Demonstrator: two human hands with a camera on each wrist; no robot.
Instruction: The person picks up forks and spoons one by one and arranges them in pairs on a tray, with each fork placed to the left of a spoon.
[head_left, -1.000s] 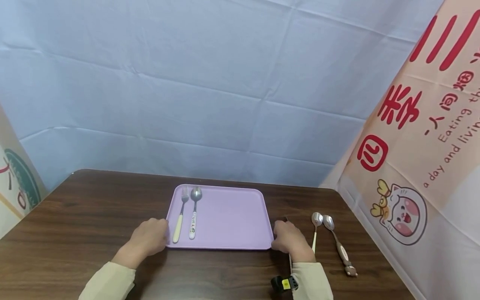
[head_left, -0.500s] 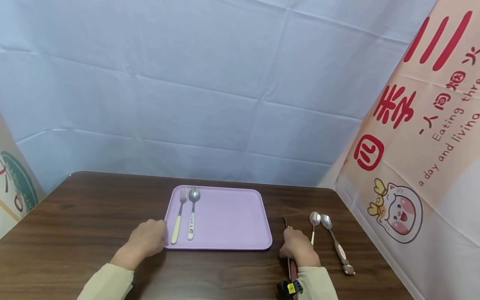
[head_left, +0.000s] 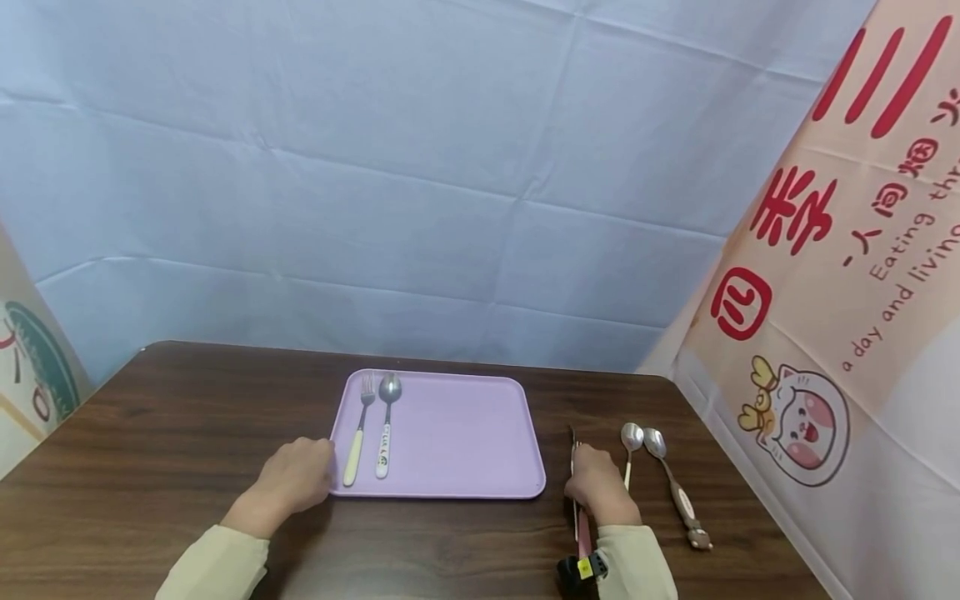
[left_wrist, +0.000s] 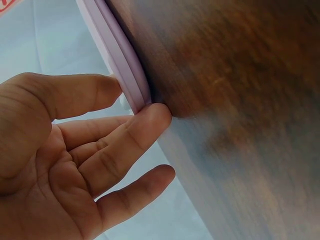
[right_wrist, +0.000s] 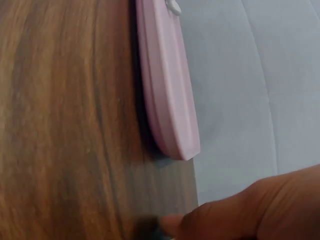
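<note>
My left hand [head_left: 295, 475] pinches the near left edge of a lilac tray [head_left: 465, 437]; in the left wrist view, the thumb [left_wrist: 95, 92] lies on the rim and fingertips come under it. A fork with a pale yellow handle [head_left: 354, 458] and a spoon with a patterned white handle [head_left: 384, 450] lie side by side on the tray's left part. Right of the tray, my right hand [head_left: 596, 483] is down over a fork [head_left: 577, 445], its fingers curled about it and partly hidden. A pink handle [head_left: 584, 533] shows below that hand.
Two more spoons lie on the dark wooden table [head_left: 195, 433] at the right: one with a white handle [head_left: 627, 475], partly behind the right hand, and one with a brown handle [head_left: 684, 504]. A pale cloth [head_left: 375, 183] hangs behind the table, a printed cloth [head_left: 802, 333] at the right.
My right hand has left the tray's near right corner and moved right onto the cutlery beside it. The fork there has shifted slightly away from me. My left hand has stayed at the tray.
</note>
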